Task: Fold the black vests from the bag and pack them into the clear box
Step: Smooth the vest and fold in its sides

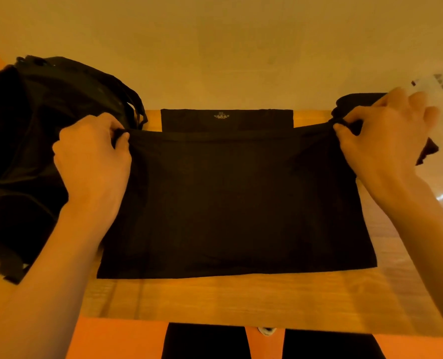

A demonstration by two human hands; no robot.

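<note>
Pinching vest [236, 203] top corners: L hand [93, 161] & R hand [381, 141] both clamped on cloth. Fold looks early; bag [33, 112] at 9 o'clock, box [430, 85] at 2, packing pending.

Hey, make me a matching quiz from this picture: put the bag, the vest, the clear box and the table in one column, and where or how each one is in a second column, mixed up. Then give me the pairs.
Things:
1. bag
2. vest
3. clear box
4. table

Places or states:
A. wooden, lying under the cloth
B. at the far right edge of the view
C. slumped on the left
D. spread in the middle, pinched at its far corners by the left hand and the right hand

Pairs: 1-C, 2-D, 3-B, 4-A
</note>
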